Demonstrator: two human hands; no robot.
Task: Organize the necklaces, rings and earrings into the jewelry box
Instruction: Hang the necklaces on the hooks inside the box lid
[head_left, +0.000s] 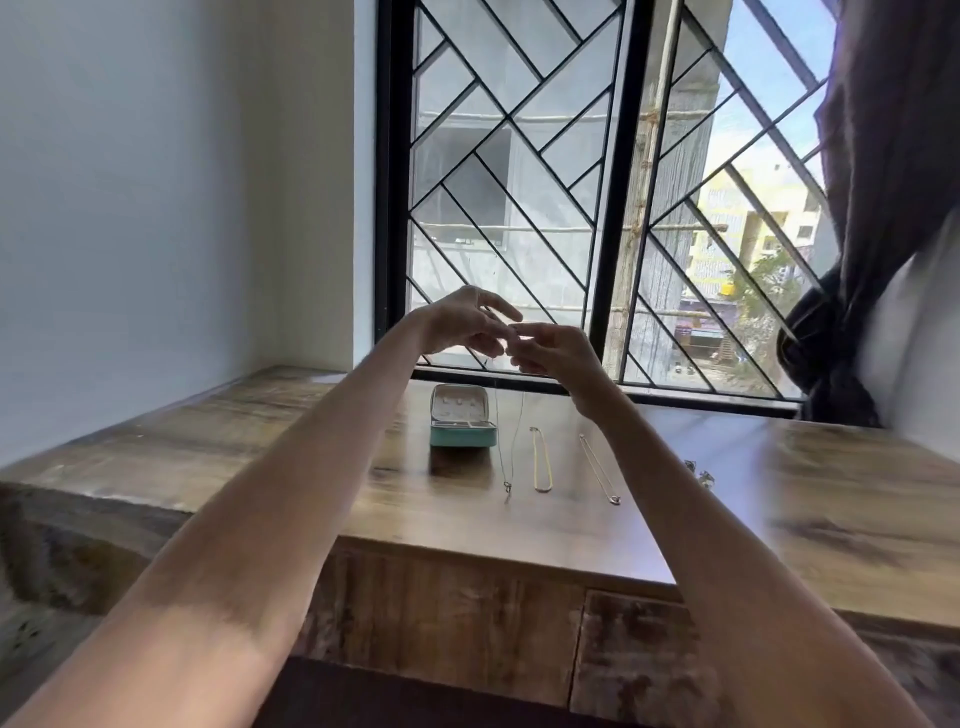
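Before the barred window, I held my left hand and right hand raised, pinching a thin necklace that dangled beside the open jewelry box near the bench's far edge.

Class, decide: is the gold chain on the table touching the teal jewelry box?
Apart. The head view shows bare tabletop between the gold chain and the jewelry box, with a thin hanging necklace between them.
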